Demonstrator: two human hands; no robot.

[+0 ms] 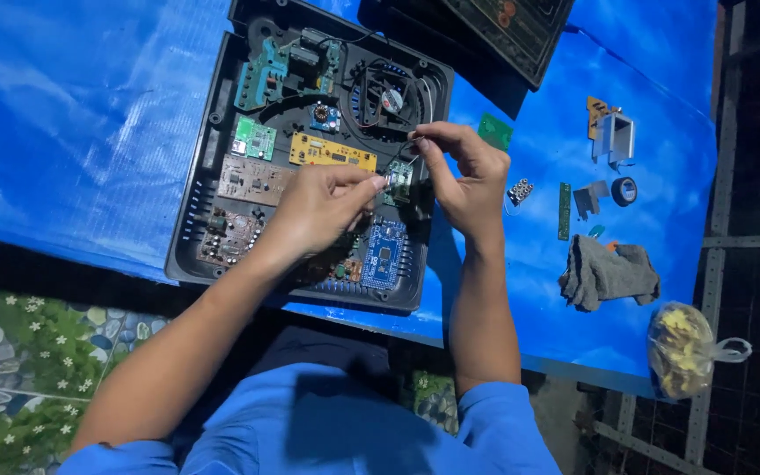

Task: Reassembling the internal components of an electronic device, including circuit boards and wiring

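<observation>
- Left hand (pixel 323 207) pinching small green module (pixel 399 180), above black tray (pixel 195 211) centre.
- Right hand (pixel 459 171) pinching thin wire (pixel 395 157), at module's 12 o'clock.
- Step judged: wire fitting; steady alignment needed next.

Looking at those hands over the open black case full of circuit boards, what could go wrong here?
The left hand and right hand pinch a small green board and a thin wire above the open black case; a slip might drop it among the other boards or strain the wire. Small loose parts lying on the blue sheet could be knocked away.
</observation>
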